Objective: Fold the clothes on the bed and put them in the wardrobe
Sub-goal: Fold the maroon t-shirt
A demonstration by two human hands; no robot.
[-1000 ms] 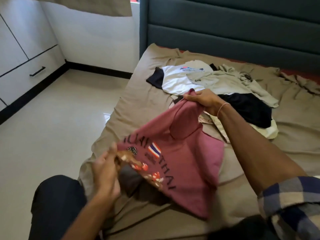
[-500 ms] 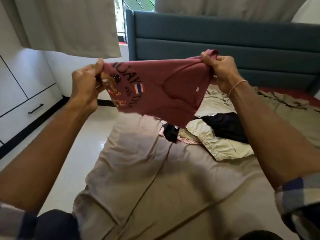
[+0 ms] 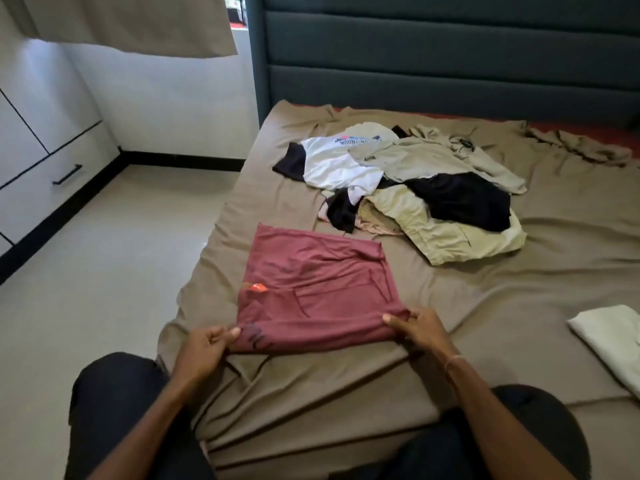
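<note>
A maroon T-shirt lies flat on the tan bed sheet, print side down, with a bit of orange print showing at its left edge. My left hand pinches its near left corner. My right hand pinches its near right corner. Behind it a loose pile of clothes holds a white printed T-shirt, black garments and pale khaki pieces. A folded pale garment lies at the right edge of the bed.
The white wardrobe with a black drawer handle stands at the left across a strip of pale floor. A dark teal headboard backs the bed. A curtain hangs at the top left. My knees frame the bed's near edge.
The maroon T-shirt was held up in the air, stretched between both hands. Now it is laid flat on the sheet in front of me, both hands still gripping its near corners.
</note>
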